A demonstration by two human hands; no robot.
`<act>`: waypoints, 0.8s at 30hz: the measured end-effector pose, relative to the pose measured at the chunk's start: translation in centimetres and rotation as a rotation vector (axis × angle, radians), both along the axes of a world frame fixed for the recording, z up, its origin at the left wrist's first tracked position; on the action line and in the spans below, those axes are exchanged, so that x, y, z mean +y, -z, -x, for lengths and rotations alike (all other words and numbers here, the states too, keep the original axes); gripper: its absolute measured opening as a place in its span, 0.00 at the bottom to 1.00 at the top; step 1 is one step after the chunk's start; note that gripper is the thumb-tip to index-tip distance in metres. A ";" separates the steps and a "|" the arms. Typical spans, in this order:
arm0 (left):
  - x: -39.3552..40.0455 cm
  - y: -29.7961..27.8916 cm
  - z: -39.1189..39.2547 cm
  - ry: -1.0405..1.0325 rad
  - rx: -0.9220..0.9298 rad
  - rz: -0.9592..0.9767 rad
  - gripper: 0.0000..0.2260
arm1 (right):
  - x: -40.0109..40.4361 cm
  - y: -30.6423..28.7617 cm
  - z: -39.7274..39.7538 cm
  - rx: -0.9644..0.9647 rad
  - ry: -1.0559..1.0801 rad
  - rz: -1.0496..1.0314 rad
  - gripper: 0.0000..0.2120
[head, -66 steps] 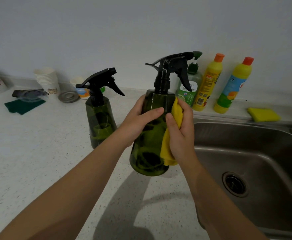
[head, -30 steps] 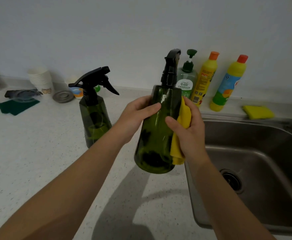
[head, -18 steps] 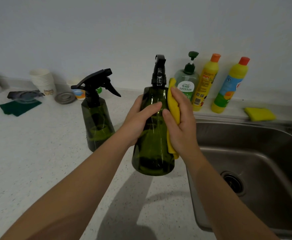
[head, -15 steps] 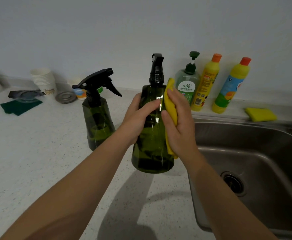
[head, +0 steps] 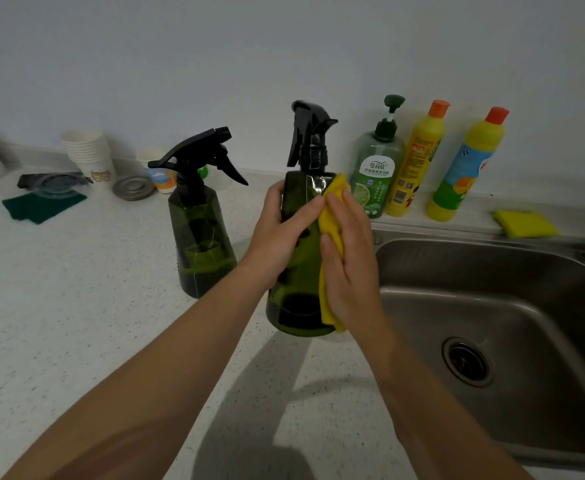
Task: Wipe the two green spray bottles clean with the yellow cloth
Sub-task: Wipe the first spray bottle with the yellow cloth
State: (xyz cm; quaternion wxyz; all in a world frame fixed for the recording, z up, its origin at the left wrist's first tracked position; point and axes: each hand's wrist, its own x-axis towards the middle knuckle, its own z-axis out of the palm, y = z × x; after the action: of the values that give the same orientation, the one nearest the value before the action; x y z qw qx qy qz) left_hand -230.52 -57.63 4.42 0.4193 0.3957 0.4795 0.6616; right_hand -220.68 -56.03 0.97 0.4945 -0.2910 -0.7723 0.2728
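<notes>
Seen from above: the left hand (head: 277, 237) grips a green spray bottle (head: 301, 265) round its upper body, held upright just above the speckled counter (head: 76, 323), by the sink (head: 492, 306). The right hand (head: 350, 258), fingers straight, presses the yellow cloth (head: 329, 223) flat vs. the bottle's right side. 2nd green spray bottle (head: 202, 244) stands on the counter to the left (untouched, black trigger top).

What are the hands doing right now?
Left hand: gripping the held green spray bottle.
Right hand: fingers straight, pressing the yellow cloth against that bottle.
</notes>
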 end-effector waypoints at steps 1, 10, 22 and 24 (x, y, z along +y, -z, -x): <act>-0.1 0.1 -0.1 0.015 -0.005 -0.009 0.15 | 0.4 -0.7 0.1 0.033 -0.015 0.026 0.18; -0.3 0.1 0.0 -0.047 -0.011 -0.048 0.17 | 1.0 -2.2 0.2 0.253 -0.128 0.412 0.13; 0.3 -0.7 -0.3 -0.182 -0.084 -0.076 0.12 | -1.7 3.9 -1.9 0.122 0.035 0.427 0.20; 0.4 -0.2 -0.7 -0.182 -0.041 -0.056 0.14 | -1.8 3.6 -1.5 0.071 0.062 0.300 0.21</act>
State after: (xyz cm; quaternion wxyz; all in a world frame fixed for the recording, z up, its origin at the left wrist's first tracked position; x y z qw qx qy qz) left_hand -229.81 -57.20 4.64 0.3560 0.3483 0.4861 0.7181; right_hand -219.17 -57.85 -2.63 0.4807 -0.3752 -0.6956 0.3798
